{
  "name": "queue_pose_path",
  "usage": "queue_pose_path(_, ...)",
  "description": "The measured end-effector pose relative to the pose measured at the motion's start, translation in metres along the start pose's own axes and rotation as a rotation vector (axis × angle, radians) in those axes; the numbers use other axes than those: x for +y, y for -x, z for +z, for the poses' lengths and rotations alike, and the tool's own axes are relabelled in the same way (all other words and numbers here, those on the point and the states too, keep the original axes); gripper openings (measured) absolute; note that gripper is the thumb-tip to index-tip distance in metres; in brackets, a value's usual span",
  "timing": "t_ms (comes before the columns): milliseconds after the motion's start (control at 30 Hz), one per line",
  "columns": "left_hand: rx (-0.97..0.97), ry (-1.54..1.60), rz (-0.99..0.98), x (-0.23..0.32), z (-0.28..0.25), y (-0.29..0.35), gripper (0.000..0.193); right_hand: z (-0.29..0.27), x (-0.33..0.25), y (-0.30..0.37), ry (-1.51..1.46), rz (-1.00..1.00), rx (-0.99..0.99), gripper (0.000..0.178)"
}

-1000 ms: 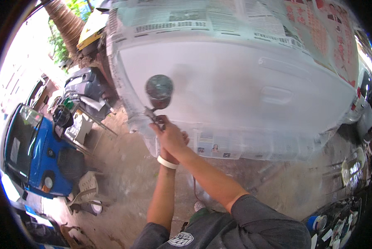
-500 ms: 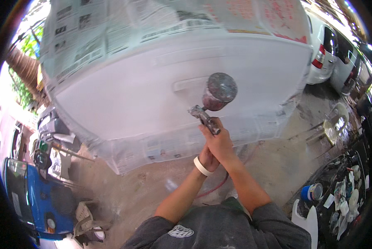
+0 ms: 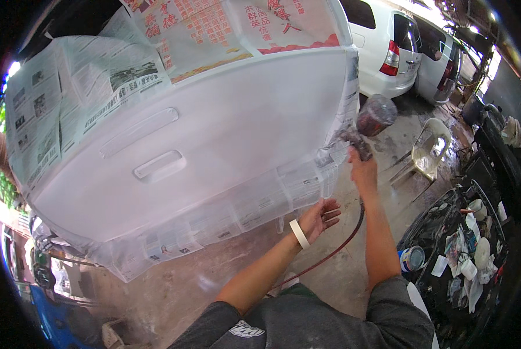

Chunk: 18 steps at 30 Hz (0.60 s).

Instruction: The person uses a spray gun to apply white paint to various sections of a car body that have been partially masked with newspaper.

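Note:
My right hand [image 3: 363, 173] is wrapped round the handle of a spray gun [image 3: 353, 141], held at the right edge of a white vehicle panel [image 3: 237, 122]. A dark, paint-stained cup [image 3: 377, 115] sits on top of the gun, and a reddish hose [image 3: 336, 253] runs down from its handle. My left hand [image 3: 320, 219] hangs below the panel's lower edge with its fingers apart and nothing in it. A pale band circles that wrist. Newspaper masking [image 3: 115, 75] covers the vehicle above the panel, and more paper hangs along its bottom.
A plastic armchair [image 3: 429, 154] stands to the right. Behind it are parked light-coloured cars [image 3: 382, 55]. At lower right, a dark car part [image 3: 411, 232] carries crumpled papers and rags [image 3: 469, 262], with a blue-and-white can [image 3: 412, 259] beside it. Something blue [image 3: 57, 317] shows at lower left.
My right hand has carried the spray gun right, from the panel's middle to its right edge. My left hand has come away from the right and opened. The view has turned rightward.

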<state>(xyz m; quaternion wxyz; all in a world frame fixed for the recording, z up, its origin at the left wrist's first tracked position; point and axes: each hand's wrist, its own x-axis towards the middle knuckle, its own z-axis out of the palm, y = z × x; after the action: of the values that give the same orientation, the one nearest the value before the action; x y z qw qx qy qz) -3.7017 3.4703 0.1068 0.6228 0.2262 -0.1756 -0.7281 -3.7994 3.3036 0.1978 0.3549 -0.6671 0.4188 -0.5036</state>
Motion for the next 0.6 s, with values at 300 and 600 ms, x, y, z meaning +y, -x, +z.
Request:
queue_pose_path(300, 0.043, -0.013, 0.002, 0.01, -0.007, 0.023, 0.054, -0.003, -0.033, -0.022, 0.08, 0.082, 0.082, 0.04)
queue_pose_path(600, 0.014, 0.09, 0.188, 0.054, -0.039, 0.097, 0.06, 0.116, -0.133, 0.135, -0.206, 0.094, -0.363, 0.028)
